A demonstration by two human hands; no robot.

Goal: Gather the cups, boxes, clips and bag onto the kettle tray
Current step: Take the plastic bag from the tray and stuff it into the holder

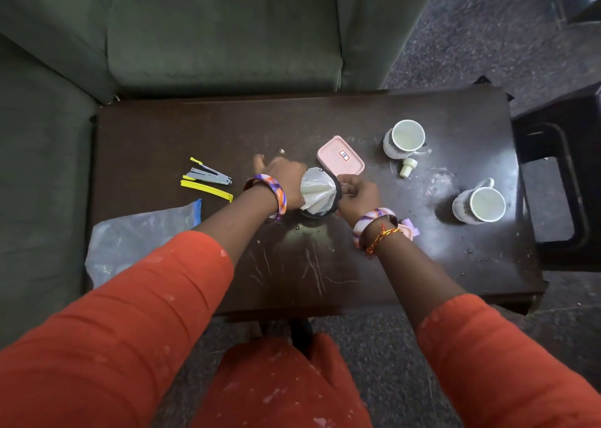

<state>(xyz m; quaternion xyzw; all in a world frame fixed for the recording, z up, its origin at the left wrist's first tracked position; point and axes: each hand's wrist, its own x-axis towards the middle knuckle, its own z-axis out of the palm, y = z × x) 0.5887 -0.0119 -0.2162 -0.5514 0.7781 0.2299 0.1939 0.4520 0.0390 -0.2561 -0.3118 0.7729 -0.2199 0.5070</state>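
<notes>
- I see my left hand (282,176) and my right hand (357,193) meeting at the middle of the dark surface (325,265), both working on a round black object covered in crumpled white plastic (317,188).
- My right fingers (345,180) are pinched closed on the black rim at the object's right side.
- My left hand presses against the left side of the white plastic; its fingers point away from me, and I cannot tell whether they are gripping anything.
- A pink box (340,157) lies flat just behind the covered object, with a small label on its lid.
- A second pink piece (410,229) peeks out beside my right wrist, mostly hidden.
- One white cup (404,139) stands at the far right, a small pale stopper (407,166) just in front of it.
- Another white cup (479,205) stands nearer me, well apart on the right.
- On the left lie a stapler (209,174) and a yellow clip (206,189), close together.
- A clear zip bag (136,242) hangs over the near left edge of the surface.
</notes>
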